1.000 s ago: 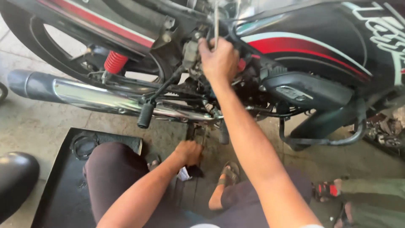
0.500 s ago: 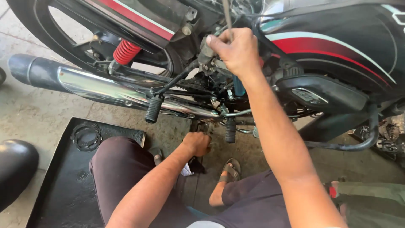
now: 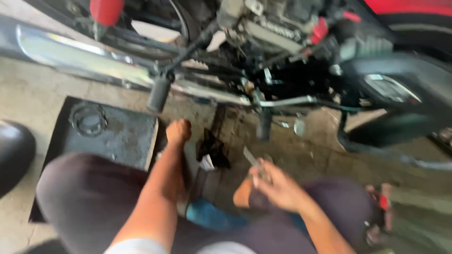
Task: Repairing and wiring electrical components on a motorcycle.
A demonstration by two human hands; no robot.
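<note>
view: head cam, looking down past the knees at the underside of a motorcycle (image 3: 292, 51), pretty blurry
left hand (image 3: 179, 131): down low near the floor by the black tray's corner, fingers curled under, knuckles toward the camera; can't tell if it has anything in it
right hand (image 3: 278, 186): hovering over the right knee, fingers loosely bent around a thin flat metal tool (image 3: 252, 157) that sticks up and left out of the grip; too smeared to say what kind of tool
tool spot: below the footpeg, well clear of the engine, just above the sandaled foot
tray (image 3: 117, 134): black, flat on the concrete, left of the left hand, with 1 round ring-shaped part (image 3: 88, 119) lying on it
exhaust (image 3: 94, 61): long chrome pipe running across the upper left, above the tray
footpeg (image 3: 159, 94): black rubber, hanging down in front of the pipe
shock spring (image 3: 107, 10): red, top left
rag-like dark clump (image 3: 214, 148): on the floor between the 2 hands
</note>
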